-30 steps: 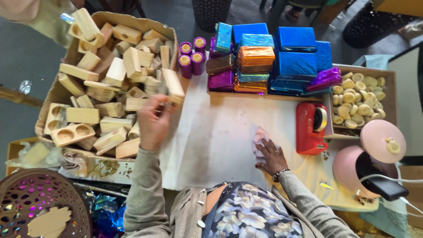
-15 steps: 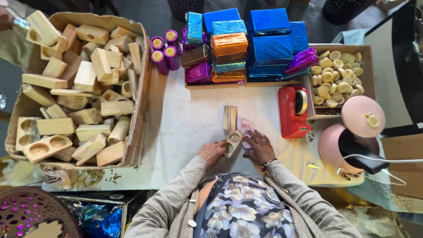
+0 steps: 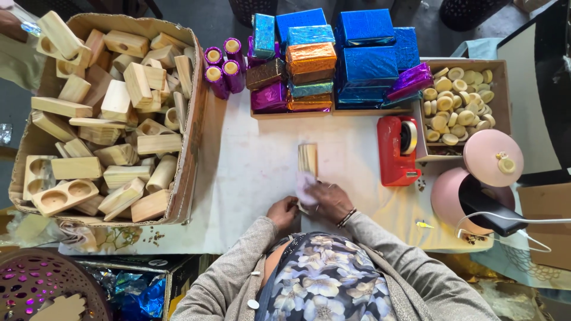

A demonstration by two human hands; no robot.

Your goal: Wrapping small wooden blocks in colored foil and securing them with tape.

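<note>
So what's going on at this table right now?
A person sits at a white-covered table with both hands on a wooden block lying in front of them. The right hand presses a pale pink sheet against the near end of the block, and the left hand rests beside it. A cardboard box of bare wooden blocks sits to the left, stacks of shiny foil-wrapped packages at the back, and a red tape dispenser to the right.
</note>
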